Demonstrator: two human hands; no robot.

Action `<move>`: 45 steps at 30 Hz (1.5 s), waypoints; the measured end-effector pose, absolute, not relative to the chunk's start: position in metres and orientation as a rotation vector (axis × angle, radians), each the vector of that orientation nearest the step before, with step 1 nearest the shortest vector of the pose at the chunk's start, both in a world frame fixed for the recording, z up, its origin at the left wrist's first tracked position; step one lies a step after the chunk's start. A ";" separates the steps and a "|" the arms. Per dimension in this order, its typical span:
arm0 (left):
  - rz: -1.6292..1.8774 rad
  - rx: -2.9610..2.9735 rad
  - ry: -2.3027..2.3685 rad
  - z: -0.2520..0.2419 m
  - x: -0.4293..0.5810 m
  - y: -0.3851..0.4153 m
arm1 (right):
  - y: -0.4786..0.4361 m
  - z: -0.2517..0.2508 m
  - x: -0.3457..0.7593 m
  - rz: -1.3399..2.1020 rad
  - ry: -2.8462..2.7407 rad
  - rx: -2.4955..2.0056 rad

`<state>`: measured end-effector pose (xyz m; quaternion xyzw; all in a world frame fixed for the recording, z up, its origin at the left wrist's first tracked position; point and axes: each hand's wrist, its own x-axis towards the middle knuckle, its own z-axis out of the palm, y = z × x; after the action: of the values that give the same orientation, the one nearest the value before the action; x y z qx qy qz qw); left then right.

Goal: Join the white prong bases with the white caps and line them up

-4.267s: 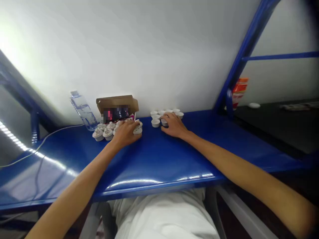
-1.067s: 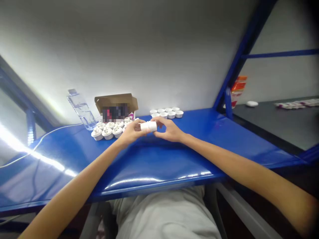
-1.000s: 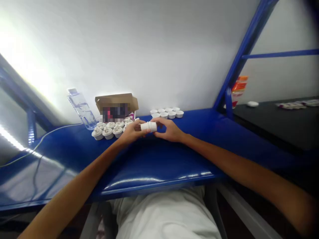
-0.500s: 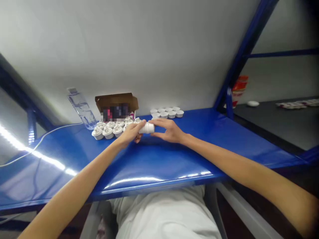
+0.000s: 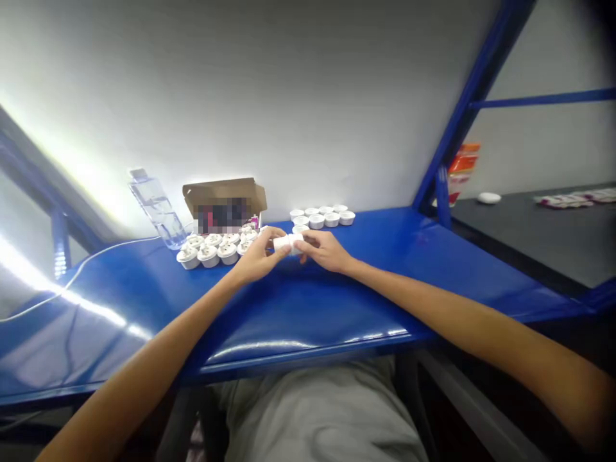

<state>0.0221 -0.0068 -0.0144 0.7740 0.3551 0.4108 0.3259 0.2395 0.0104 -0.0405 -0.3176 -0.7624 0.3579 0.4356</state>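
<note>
Here, in mid-frame, your left hand point(image 5: 260, 258) and right hand point(image 5: 330, 251) pinch a white cylindrical piece point(image 5: 280, 244) between them, both grips narrow around its ends. Your left hand partly hides the white pots point(image 5: 208, 258) left of centre; white cups point(image 5: 331, 220) stand just behind your right hand. Behind the pots are an open cardboard box point(image 5: 221, 189) and a clear bottle point(image 5: 156, 206).

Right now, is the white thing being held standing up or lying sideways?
Sideways: the white thing runs across between the left hand and the right hand, one end toward each.
</note>
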 end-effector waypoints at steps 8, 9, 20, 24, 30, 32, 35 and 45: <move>1.042 1.741 0.880 -0.007 0.015 -0.003 | 0.006 -0.037 0.241 0.599 -1.977 -0.675; 1.034 1.728 0.874 -0.008 0.015 -0.002 | 0.005 -0.035 0.241 0.523 -2.004 -0.653; 1.008 1.731 0.828 -0.010 0.014 -0.004 | 0.011 -0.041 0.243 0.941 -1.942 -0.814; 1.024 1.709 0.837 -0.008 0.018 -0.007 | 0.015 -0.043 0.240 1.082 -1.887 -0.808; 1.114 1.638 0.884 -0.008 0.020 -0.004 | 0.014 -0.042 0.239 1.022 -1.794 -0.707; 1.103 1.625 0.884 -0.009 0.019 -0.003 | 0.015 -0.043 0.240 1.089 -1.791 -0.750; 1.099 1.609 0.891 -0.010 0.019 -0.003 | 0.018 -0.043 0.240 1.163 -1.741 -0.779; 1.103 1.601 0.914 -0.009 0.020 -0.004 | 0.018 -0.042 0.240 1.116 -1.703 -0.775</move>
<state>0.0199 -0.0043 -0.0092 0.6552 0.3740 0.4512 0.4767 0.2399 0.0175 -0.0416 -0.3153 -0.6927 0.4542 0.4631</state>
